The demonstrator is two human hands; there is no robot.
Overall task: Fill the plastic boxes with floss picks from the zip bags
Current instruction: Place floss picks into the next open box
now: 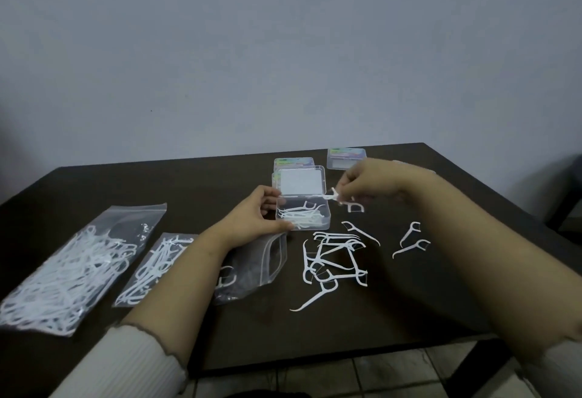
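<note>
**Floss picks at the open box, mid-frame**

The open plastic box (303, 215) sits at the centre of the dark bench (126, 183), its clear lid (301, 184) tilted up behind it and a layer of white floss picks already lying inside. The left hand (255, 218) grips the box's left side, thumb on the near corner and fingers curled round the far corner. The right hand (368, 183), just right of the lid, pinches a small bunch of floss picks (334, 196) at its fingertips, right beside the box's right rim.

Below and right of the box a loose pile of floss picks (333, 259) lies tangled on the bench, with two stray picks (411, 240) further right. Behind the open box stand closed boxes with coloured labels: one (293, 162) directly behind the lid, another (345, 157) toward the upper right.

At the lower left lies a full zip bag (69, 268) of picks. Beside it is a smaller zip bag (154, 268), and an almost empty, opened zip bag (258, 268) lies partly under the left forearm. A white ribbed sleeve (126, 366) covers the left arm at the bottom edge.
</note>
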